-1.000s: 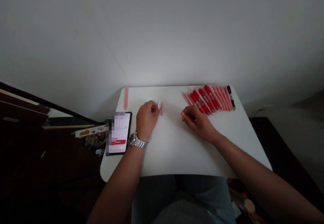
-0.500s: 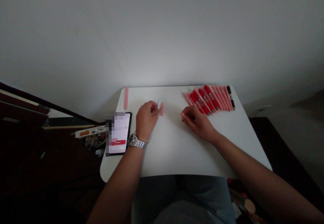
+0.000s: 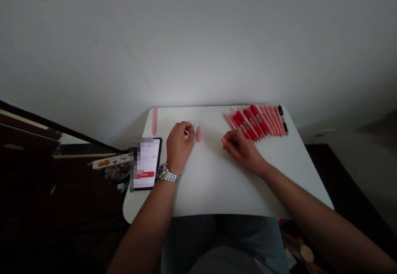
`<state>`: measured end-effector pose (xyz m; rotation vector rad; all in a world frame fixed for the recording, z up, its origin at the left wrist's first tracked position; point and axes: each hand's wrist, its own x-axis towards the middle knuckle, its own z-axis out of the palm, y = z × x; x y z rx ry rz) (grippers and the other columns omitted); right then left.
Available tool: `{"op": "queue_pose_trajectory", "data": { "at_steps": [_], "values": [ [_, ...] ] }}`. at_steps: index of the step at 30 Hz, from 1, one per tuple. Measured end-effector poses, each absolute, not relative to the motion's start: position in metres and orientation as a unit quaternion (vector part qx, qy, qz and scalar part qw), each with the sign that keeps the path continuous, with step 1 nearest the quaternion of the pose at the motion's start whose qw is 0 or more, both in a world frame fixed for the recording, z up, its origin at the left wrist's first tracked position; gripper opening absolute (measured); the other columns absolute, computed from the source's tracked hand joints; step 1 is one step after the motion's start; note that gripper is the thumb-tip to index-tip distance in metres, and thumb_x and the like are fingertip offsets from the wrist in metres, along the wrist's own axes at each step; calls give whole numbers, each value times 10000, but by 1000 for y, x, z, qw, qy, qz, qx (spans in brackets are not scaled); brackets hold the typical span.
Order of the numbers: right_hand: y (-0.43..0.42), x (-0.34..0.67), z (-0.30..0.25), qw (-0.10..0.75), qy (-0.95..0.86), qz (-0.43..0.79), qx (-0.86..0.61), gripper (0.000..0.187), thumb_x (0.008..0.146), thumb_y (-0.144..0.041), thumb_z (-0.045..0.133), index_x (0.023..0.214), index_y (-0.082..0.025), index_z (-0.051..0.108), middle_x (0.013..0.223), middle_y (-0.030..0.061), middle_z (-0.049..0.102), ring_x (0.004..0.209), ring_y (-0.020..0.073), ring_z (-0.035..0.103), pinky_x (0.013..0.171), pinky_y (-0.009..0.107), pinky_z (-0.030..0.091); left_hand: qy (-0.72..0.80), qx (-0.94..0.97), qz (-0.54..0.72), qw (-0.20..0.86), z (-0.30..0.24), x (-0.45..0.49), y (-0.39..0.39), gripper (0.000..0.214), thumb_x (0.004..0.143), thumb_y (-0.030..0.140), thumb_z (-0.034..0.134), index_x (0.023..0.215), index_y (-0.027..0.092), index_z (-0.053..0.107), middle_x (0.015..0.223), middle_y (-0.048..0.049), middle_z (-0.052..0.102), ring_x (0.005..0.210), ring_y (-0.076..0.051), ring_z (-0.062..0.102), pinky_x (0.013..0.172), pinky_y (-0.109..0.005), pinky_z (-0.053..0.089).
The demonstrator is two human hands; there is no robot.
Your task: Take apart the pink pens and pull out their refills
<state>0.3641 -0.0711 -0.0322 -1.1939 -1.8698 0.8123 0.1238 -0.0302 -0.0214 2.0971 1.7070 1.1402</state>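
My left hand [image 3: 180, 144], with a metal watch on its wrist, is closed at the fingertips on a thin white piece, partly hidden by the fingers; its kind I cannot make out. Just right of those fingertips a short pink pen part [image 3: 199, 134] lies on the white table. Across the gap, my right hand [image 3: 240, 148] pinches a small pink pen part [image 3: 223, 140] between thumb and fingers, and only its end shows. Behind that hand lies a row of pens [image 3: 263, 121], pink, red and clear, ending in a black pen [image 3: 283, 120].
A single pink pen [image 3: 155, 121] lies at the table's far left corner. The phone [image 3: 145, 164] with a lit screen rests at the left edge, beside my left wrist. A wall [image 3: 198, 59] rises behind the small white table [image 3: 217, 195].
My left fingers have shifted very slightly around the thin white piece. My right hand and the pens look the same.
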Motion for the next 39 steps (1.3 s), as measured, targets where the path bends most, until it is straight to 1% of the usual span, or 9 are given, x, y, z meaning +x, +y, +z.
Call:
{"op": "queue_pose_trajectory", "data": {
  "at_steps": [5,11,13,16,18,23,31,36,39],
  "values": [
    [-71,365,-34,378,-731,338,-457,156,989,-290,549,1127,-240,495,915,39,664,798,170,654,712,296,524,496,748,414,152,-17,133,-35,107,995,246,537,1037,205,626,952,-42,662,861,-166,624,826,-321,509],
    [-70,363,-30,387,-729,338,-453,133,972,-241,552,1092,-240,494,949,45,696,846,168,696,763,301,556,435,794,384,181,-17,145,-43,114,979,216,563,1061,214,642,966,-35,662,860,-163,614,852,-332,521],
    [-70,362,-31,389,-726,343,-452,141,964,-237,556,1087,-241,488,970,51,706,884,180,715,786,317,571,415,807,374,190,-18,148,-45,119,971,209,581,1071,218,645,983,-31,665,906,-167,626,946,-362,516],
    [-69,362,-34,392,-720,357,-448,162,960,-247,566,1098,-248,482,1013,59,713,932,194,730,828,347,592,397,821,361,195,-18,150,-48,134,970,225,597,1092,232,651,979,-19,669,954,-171,640,1137,-453,422],
    [-69,362,-37,392,-718,364,-445,174,960,-267,576,1107,-254,484,1042,62,708,953,198,730,843,357,601,392,826,354,198,-19,152,-48,131,979,245,592,1094,239,654,980,-19,672,966,-176,645,1183,-492,375],
    [-69,361,-38,381,-731,346,-449,198,962,-336,593,1115,-253,498,1047,68,683,948,202,712,816,350,611,384,833,341,205,-21,153,-48,99,986,285,593,1051,240,652,998,-23,683,987,-185,642,1191,-506,362],
    [-69,361,-38,378,-735,338,-450,205,974,-344,592,1135,-251,506,1054,65,678,946,189,699,805,322,597,388,829,342,210,-21,153,-49,99,992,263,578,1038,225,658,986,-27,681,974,-180,638,1119,-445,432],
    [-70,363,-34,374,-734,321,-467,254,973,-352,594,1190,-248,511,1051,78,706,934,202,710,802,339,595,391,824,359,200,-16,152,-49,95,998,256,568,1036,223,648,977,-13,678,936,-158,636,1149,-436,402],
    [-70,364,-30,367,-729,317,-482,285,975,-368,588,1224,-247,519,1035,80,720,895,202,714,789,342,589,396,813,376,204,-15,152,-48,89,997,252,561,1038,222,635,980,-26,670,918,-167,632,1024,-396,489]
  ]
}}
